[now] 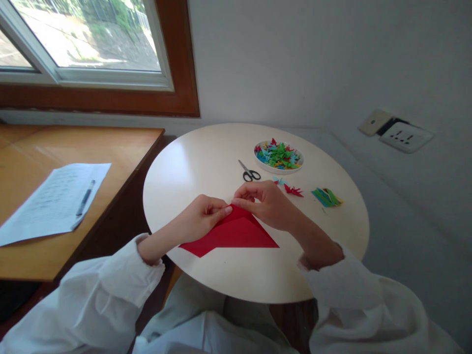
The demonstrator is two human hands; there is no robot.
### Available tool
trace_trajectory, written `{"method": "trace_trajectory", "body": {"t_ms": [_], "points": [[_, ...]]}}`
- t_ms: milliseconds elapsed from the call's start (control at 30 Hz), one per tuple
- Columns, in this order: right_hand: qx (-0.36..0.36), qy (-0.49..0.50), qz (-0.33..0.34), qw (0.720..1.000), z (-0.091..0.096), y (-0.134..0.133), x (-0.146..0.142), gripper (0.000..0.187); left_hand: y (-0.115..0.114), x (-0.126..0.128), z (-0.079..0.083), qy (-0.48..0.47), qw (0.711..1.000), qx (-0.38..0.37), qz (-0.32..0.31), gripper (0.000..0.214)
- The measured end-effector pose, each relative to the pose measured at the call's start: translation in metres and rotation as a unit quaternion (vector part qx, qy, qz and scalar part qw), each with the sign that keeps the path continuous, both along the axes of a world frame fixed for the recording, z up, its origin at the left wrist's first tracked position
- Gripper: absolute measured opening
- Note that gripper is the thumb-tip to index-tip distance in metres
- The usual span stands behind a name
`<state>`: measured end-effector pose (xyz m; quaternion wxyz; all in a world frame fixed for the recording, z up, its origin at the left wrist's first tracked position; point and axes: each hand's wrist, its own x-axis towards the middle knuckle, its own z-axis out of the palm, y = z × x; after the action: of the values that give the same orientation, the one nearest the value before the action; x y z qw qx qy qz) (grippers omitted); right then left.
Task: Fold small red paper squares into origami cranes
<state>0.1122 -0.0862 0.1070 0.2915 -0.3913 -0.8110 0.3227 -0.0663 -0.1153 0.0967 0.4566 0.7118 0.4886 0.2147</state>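
Where the left hand (pixel 201 216) pinches, angular red paper (pixel 243 235) seems creased.

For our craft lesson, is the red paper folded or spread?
Folded: the red paper has a roughly triangular outline, one corner jutting below its straight edge.

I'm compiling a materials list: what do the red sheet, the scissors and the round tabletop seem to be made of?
Red sheet: matte paper, by its crisp edges and folded layers.
Scissors: grey blades, probably metal; black handle loops, likely plastic.
Round tabletop: smooth, slightly glossy, with a pale bright patch of reflected light; perhaps laminate or painted board, the core can't be told.
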Motion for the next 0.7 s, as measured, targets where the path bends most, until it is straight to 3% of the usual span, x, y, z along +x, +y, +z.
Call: {"method": "trace_trajectory", "body": {"t_ms": [333, 700], "points": [[0.005, -0.006, -0.02, 1.0, -0.005, -0.006, -0.006, 0.013, -0.001, -0.001, 0.002, -0.001, 0.999, 0.038, -0.017, 0.036], [0.015, -0.008, -0.034, 0.999, -0.008, 0.004, 0.009, 0.013, -0.001, -0.006, 0.0, 0.036, 0.999, 0.025, -0.029, 0.034]]}}
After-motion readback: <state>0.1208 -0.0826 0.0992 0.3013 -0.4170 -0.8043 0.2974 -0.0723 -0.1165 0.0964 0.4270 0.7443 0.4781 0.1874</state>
